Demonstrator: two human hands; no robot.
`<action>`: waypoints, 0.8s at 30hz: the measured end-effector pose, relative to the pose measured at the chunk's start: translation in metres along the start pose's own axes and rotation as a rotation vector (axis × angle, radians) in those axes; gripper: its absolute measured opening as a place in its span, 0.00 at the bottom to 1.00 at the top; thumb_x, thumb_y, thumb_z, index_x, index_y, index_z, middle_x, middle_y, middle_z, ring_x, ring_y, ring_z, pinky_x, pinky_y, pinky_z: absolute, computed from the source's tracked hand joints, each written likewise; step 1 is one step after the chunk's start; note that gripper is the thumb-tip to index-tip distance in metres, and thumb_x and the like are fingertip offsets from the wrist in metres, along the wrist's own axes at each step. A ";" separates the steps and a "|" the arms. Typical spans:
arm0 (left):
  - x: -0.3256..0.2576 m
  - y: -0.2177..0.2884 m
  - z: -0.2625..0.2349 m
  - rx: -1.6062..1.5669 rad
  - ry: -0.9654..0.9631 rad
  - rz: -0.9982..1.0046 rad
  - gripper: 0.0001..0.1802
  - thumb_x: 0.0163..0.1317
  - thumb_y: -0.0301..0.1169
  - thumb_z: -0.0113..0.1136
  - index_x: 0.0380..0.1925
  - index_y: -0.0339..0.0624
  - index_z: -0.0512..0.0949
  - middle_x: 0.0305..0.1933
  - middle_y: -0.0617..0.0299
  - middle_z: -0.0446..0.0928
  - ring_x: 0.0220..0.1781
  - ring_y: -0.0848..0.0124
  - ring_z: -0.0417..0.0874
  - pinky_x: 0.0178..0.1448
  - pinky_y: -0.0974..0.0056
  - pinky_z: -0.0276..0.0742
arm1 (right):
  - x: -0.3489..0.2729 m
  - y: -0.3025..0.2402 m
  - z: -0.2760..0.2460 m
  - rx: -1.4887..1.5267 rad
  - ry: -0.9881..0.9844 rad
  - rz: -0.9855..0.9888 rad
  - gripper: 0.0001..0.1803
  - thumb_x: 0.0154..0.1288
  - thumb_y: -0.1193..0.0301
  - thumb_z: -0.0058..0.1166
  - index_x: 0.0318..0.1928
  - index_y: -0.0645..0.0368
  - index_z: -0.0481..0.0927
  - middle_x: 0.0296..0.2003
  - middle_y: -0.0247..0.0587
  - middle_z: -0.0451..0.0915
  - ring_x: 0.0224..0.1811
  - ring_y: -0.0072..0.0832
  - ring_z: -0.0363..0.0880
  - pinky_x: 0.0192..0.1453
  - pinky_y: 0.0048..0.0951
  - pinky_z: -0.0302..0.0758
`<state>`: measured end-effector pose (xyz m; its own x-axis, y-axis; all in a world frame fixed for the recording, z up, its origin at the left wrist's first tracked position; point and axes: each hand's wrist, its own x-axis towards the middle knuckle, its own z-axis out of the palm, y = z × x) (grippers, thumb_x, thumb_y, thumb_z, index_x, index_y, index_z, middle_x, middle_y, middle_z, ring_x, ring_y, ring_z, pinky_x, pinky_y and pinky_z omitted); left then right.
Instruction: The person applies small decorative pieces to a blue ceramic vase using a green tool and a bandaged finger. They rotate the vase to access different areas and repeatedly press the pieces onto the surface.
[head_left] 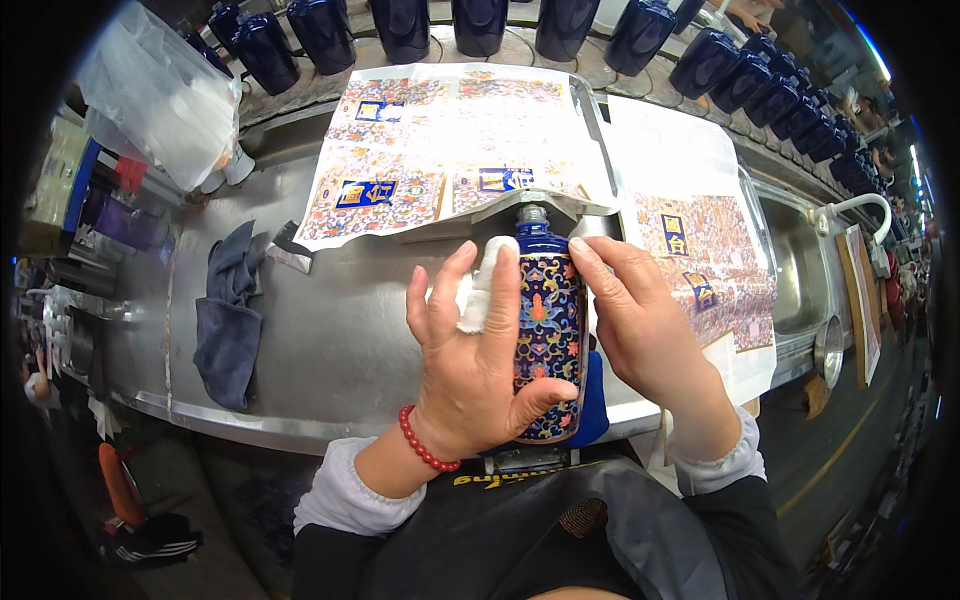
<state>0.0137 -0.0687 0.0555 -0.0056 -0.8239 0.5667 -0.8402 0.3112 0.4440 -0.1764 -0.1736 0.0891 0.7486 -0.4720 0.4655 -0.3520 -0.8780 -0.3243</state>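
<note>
A dark blue bottle [548, 330] with a colourful floral pattern stands between my hands, its glass neck away from me. My left hand [470, 360] lies along its left side with fingers stretched and spread, the thumb across the pattern near the base. White cloth-like material [484, 285] sits at its fingers; whether wrapped on or held, I cannot make out. My right hand [640, 320] grips the right side, index fingertip at the shoulder; its thumb is hidden. Behind the bottle lies a large sheet of patterned decals [440, 150] with blue labels.
A second decal sheet [700, 250] lies at the right, beside a steel sink [797, 275] and a metal bowl [828, 350]. A grey-blue cloth [228, 320] rests on the steel counter [150, 340]. Blue bottles [400, 30] line the conveyor behind. A plastic bag [160, 90] stands far left.
</note>
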 end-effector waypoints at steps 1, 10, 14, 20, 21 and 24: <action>0.001 0.004 -0.003 0.011 -0.047 -0.009 0.59 0.67 0.74 0.41 0.74 0.26 0.64 0.68 0.47 0.74 0.76 0.45 0.60 0.78 0.31 0.38 | -0.001 0.000 0.001 -0.002 0.009 -0.001 0.39 0.49 0.90 0.54 0.68 0.67 0.72 0.56 0.55 0.76 0.56 0.52 0.78 0.61 0.46 0.77; 0.009 0.021 -0.012 0.225 -0.150 0.036 0.48 0.70 0.71 0.40 0.73 0.43 0.70 0.69 0.55 0.75 0.76 0.49 0.61 0.80 0.29 0.28 | -0.005 0.004 0.000 0.020 0.067 0.006 0.38 0.50 0.90 0.54 0.67 0.67 0.73 0.55 0.57 0.78 0.55 0.54 0.79 0.60 0.45 0.78; 0.001 0.017 -0.020 0.209 -0.141 0.007 0.48 0.69 0.71 0.43 0.72 0.41 0.71 0.67 0.54 0.76 0.72 0.51 0.63 0.80 0.31 0.31 | -0.002 0.010 -0.006 0.135 0.140 0.069 0.29 0.56 0.90 0.57 0.61 0.65 0.77 0.52 0.55 0.82 0.54 0.52 0.82 0.59 0.42 0.79; -0.023 0.031 -0.028 0.104 -0.155 0.039 0.47 0.65 0.70 0.53 0.68 0.41 0.74 0.66 0.54 0.75 0.70 0.53 0.63 0.79 0.30 0.37 | 0.018 0.008 -0.021 0.031 0.124 -0.189 0.22 0.51 0.85 0.67 0.49 0.58 0.83 0.39 0.43 0.81 0.37 0.41 0.78 0.40 0.39 0.75; -0.028 0.036 -0.029 0.075 -0.159 0.035 0.47 0.62 0.69 0.57 0.69 0.43 0.74 0.67 0.54 0.74 0.70 0.52 0.62 0.79 0.30 0.37 | 0.017 0.004 -0.026 0.054 0.072 -0.213 0.21 0.51 0.84 0.68 0.48 0.58 0.84 0.38 0.42 0.81 0.37 0.41 0.79 0.40 0.39 0.75; -0.038 0.040 -0.025 0.139 -0.237 0.041 0.50 0.56 0.69 0.65 0.70 0.45 0.72 0.71 0.55 0.70 0.73 0.50 0.59 0.79 0.30 0.35 | 0.026 0.013 -0.030 0.282 -0.076 -0.150 0.18 0.54 0.79 0.70 0.48 0.57 0.86 0.36 0.40 0.80 0.38 0.38 0.80 0.43 0.37 0.76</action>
<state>-0.0063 -0.0124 0.0692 -0.1544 -0.9047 0.3970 -0.9028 0.2924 0.3152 -0.1784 -0.1995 0.1221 0.8241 -0.3221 0.4659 -0.0729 -0.8761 -0.4766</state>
